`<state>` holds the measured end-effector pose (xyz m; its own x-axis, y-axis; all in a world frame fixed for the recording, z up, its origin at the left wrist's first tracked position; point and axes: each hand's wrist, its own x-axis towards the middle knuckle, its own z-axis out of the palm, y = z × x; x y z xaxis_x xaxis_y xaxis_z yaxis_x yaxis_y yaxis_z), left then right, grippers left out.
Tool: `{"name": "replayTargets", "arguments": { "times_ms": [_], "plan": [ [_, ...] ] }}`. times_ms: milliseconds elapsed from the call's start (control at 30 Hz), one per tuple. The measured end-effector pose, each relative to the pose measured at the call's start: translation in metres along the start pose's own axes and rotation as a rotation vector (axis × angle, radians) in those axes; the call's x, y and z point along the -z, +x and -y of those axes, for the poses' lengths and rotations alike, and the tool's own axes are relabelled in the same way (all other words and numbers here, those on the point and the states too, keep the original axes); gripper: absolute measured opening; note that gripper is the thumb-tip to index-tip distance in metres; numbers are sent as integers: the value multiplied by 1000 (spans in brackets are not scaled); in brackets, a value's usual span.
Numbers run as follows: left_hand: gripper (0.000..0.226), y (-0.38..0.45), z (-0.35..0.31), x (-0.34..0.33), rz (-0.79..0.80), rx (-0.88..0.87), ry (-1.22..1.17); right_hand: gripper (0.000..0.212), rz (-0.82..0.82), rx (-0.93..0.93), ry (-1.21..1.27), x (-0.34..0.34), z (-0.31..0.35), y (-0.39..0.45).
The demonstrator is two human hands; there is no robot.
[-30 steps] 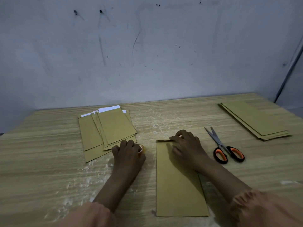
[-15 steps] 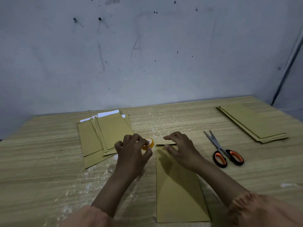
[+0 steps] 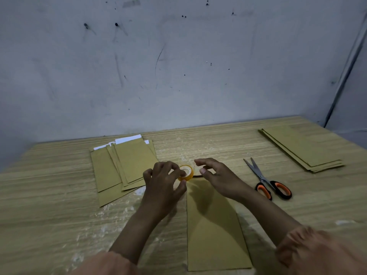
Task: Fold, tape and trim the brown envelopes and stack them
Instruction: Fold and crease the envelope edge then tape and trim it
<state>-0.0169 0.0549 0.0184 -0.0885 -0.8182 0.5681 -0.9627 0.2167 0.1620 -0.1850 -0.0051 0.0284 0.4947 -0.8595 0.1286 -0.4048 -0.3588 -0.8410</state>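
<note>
Brown envelope (image 3: 214, 225) flat, lengthwise; left fingers (image 3: 174, 171) pinching tape roll (image 3: 186, 172), right fingers (image 3: 202, 162) spread.

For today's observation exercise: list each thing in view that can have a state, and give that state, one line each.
left hand: grips the tape roll
tape roll: held above the envelope's top edge
right hand: fingers spread, holds nothing
envelope: flat on the table
scissors: blades open, untouched
left pile: fanned, loose
right pile: stacked fairly neatly
</note>
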Motion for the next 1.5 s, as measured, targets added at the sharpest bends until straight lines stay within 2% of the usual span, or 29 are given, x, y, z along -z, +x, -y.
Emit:
{"name": "replayTargets", "arguments": {
  "times_ms": [200,333,467,600,633,700,800,1000,1167,1300,1433,1500],
  "plan": [
    [27,0,1,-5,-73,-59,69,26,30,1,-15,3,2,2],
    [27,0,1,-3,-28,-62,68,12,0,2,-23,2,1,4],
    [30,2,4,-3,35,-46,59,10,-46,21,-86,2,-1,2],
    [56,7,-5,-5,119,9,76,17,-113,28,-198,2,-2,-1],
    [56,7,-6,-6,186,37,73,18,-127,21,-204,2,-2,-1],
    [37,12,-8,-8,269,75,35,19,-148,-17,-186,4,-3,-3],
    [24,18,-11,-8,267,165,-104,21,-183,-77,-116,8,-5,-4],
    [33,30,-18,-12,329,331,-388,19,-182,-187,-35,17,-6,-5],
    [36,42,-16,-14,345,361,-380,21,-188,-229,-30,25,-10,-3],
    [40,51,-12,-18,365,394,-348,33,-205,-262,-22,33,-15,1],
    [41,55,-12,-22,422,396,-384,23,-206,-303,2,33,-20,6],
    [39,56,-12,-23,446,434,-431,28,-201,-327,5,33,-24,9]
  ]
}}
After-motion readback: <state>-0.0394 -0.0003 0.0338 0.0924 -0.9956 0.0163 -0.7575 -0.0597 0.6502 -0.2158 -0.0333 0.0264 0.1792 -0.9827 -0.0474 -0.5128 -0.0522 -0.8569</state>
